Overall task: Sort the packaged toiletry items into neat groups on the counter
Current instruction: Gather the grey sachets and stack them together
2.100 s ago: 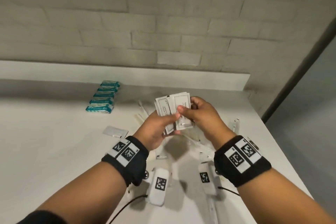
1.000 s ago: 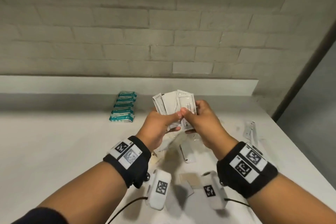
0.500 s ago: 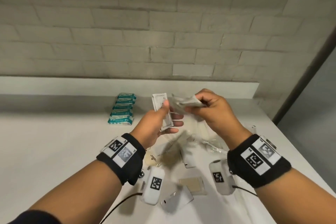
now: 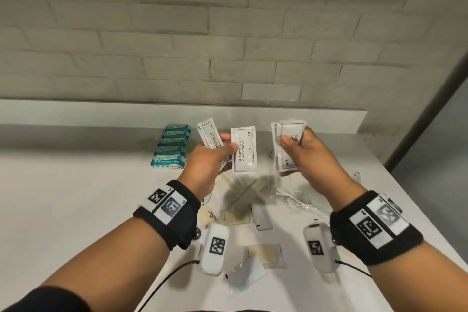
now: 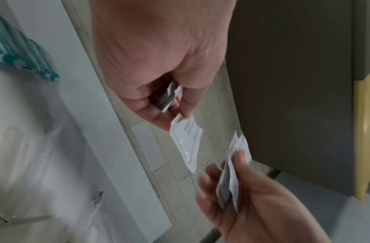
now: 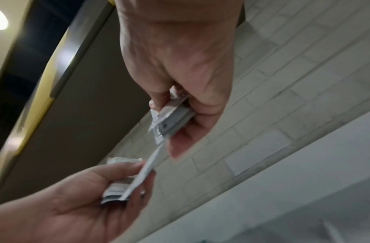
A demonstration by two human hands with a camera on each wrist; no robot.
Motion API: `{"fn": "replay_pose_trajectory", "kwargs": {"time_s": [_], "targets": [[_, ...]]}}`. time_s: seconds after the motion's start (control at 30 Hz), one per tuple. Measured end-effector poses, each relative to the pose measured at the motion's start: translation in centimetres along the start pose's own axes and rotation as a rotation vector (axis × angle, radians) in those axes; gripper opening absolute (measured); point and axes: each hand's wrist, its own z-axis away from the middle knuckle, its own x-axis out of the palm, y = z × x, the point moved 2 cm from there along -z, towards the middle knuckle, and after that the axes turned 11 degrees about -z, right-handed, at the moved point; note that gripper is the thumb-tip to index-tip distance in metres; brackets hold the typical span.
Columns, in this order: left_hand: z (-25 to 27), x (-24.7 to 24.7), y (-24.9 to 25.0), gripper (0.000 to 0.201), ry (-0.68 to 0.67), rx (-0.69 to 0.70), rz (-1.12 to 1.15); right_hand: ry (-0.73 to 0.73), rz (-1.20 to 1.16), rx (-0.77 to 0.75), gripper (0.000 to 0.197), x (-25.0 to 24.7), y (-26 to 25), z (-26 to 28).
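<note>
Both hands are raised above the white counter [image 4: 76, 210]. My left hand [image 4: 229, 143] pinches two white sachets fanned apart: one reads "shampoo with conditioner" [image 4: 244, 152], the other sachet [image 4: 209, 135] tilts left. In the left wrist view its thumb and fingers [image 5: 188, 102] pinch a sachet [image 5: 186, 136]. My right hand [image 4: 296, 138] grips a small stack of white sachets [image 4: 288, 149] upright, a short gap to the right. The right wrist view shows that stack [image 6: 173, 115] edge-on. A row of teal packets [image 4: 172, 145] lies at the back.
Loose items lie under my hands: a clear crumpled wrapper [image 4: 293, 197], a white packet [image 4: 262, 218], a tan sachet [image 4: 266, 254] and a white sachet [image 4: 243, 273]. A low ledge [image 4: 177, 111] and a brick wall bound the back; the counter's edge [image 4: 405, 200] runs on the right.
The one bundle held between both hands has been split. My right hand pulled its share to the right and now holds it upright; my left hand keeps two sachets fanned out.
</note>
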Motion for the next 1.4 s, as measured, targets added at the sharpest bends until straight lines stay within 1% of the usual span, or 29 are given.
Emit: {"fn": "replay_pose_trajectory", "kwargs": {"time_s": [0.1,0.13,0.2,0.27,0.3,0.33,0.37,0.43,0.47,0.5,0.57,0.63,0.67,0.73,0.77,0.83,0.9,0.93,0.97,1.0,1.07,1.1,1.13,1.2,1.23,1.27,1.33,1.37,1.4], "targets": [[0.3,1.1,0.3,0.018,-0.066,0.037,-0.032,-0.126,-0.155,0.07,0.032,2.4,0.5,-0.3],[0.5,1.3,0.5,0.018,-0.094,0.051,-0.033,-0.112,-0.168,0.071,0.035,2.9,0.7,-0.4],[0.8,1.3,0.5,0.023,-0.152,0.042,-0.02,0.033,-0.208,0.038,0.031,3.6,0.9,-0.7],[1.1,1.2,0.0,0.033,-0.228,-0.008,-0.065,0.174,-0.334,0.012,0.031,3.8,1.0,-0.7],[1.4,1.0,-0.4,0.034,-0.236,-0.02,-0.118,0.187,-0.38,0.013,0.033,4.1,1.1,-0.6],[1.5,0.9,-0.7,0.032,-0.221,-0.021,-0.158,0.171,-0.367,0.024,0.034,4.1,1.2,-0.4],[1.5,0.6,-0.9,0.029,-0.179,-0.02,-0.184,0.127,-0.297,0.043,0.032,4.2,1.4,-0.1],[1.1,-0.5,-0.7,0.026,-0.101,-0.042,-0.191,0.03,-0.072,0.089,0.022,3.8,1.8,0.2],[0.8,-1.2,-0.4,0.027,-0.095,-0.067,-0.207,-0.002,0.064,0.087,0.016,3.3,1.7,0.2],[0.5,-1.9,0.0,0.03,-0.115,-0.093,-0.259,-0.029,0.2,0.059,0.012,2.6,1.2,0.0],[0.0,-2.9,0.7,0.034,-0.194,-0.129,-0.43,-0.098,0.446,-0.047,0.014,1.4,-0.4,-0.7],[0.1,-2.9,1.3,0.032,-0.28,-0.121,-0.54,-0.266,0.666,-0.12,0.031,1.6,-2.6,-1.1],[0.2,-2.6,1.5,0.031,-0.322,-0.115,-0.532,-0.371,0.758,-0.132,0.036,2.1,-3.3,-1.1],[0.5,-1.7,1.7,0.03,-0.412,-0.105,-0.437,-0.527,0.877,-0.12,0.031,3.7,-3.6,-0.8],[0.6,-1.4,1.7,0.03,-0.441,-0.102,-0.381,-0.544,0.883,-0.073,0.029,4.3,-3.3,-0.7],[0.7,-1.3,1.6,0.029,-0.427,-0.128,-0.252,-0.489,0.789,0.03,0.034,4.7,-2.0,-0.4],[0.7,-1.9,1.3,0.033,-0.394,-0.185,-0.087,-0.403,0.651,0.078,0.049,4.2,-0.8,-0.3],[0.7,-2.4,1.1,0.036,-0.399,-0.206,-0.029,-0.365,0.584,0.089,0.06,3.9,-0.4,-0.4],[0.8,-2.7,0.9,0.036,-0.411,-0.217,-0.019,-0.325,0.522,0.099,0.066,3.5,-0.3,-0.3],[0.8,-3.0,0.8,0.034,-0.416,-0.224,-0.051,-0.284,0.466,0.108,0.064,3.1,-0.3,-0.5],[0.9,-3.3,0.7,0.027,-0.4,-0.227,-0.192,-0.243,0.398,0.102,0.041,2.5,-0.8,-0.9],[0.9,-3.2,0.7,0.023,-0.382,-0.224,-0.269,-0.247,0.409,0.063,0.03,2.3,-1.5,-1.1],[0.8,-3.1,0.7,0.02,-0.365,-0.207,-0.355,-0.26,0.431,0.003,0.026,2.3,-2.4,-1.3],[0.7,-2.8,0.7,0.016,-0.349,-0.146,-0.529,-0.316,0.535,-0.111,0.029,2.6,-4.1,-1.7],[0.6,-2.7,0.7,0.016,-0.353,-0.123,-0.592,-0.368,0.614,-0.131,0.026,3.0,-4.6,-1.9],[0.5,-2.5,0.7,0.017,-0.365,-0.102,-0.626,-0.438,0.703,-0.13,0.022,3.4,-4.9,-1.9],[0.3,-2.0,0.8,0.016,-0.377,-0.048,-0.579,-0.574,0.824,-0.066,0.029,4.3,-4.2,-1.9],[0.1,-1.8,0.8,0.013,-0.363,-0.016,-0.519,-0.596,0.812,-0.013,0.033,4.7,-3.5,-1.7],[0.0,-1.7,0.9,0.011,-0.34,0.011,-0.458,-0.585,0.775,0.029,0.037,5.0,-2.6,-1.4]]}}
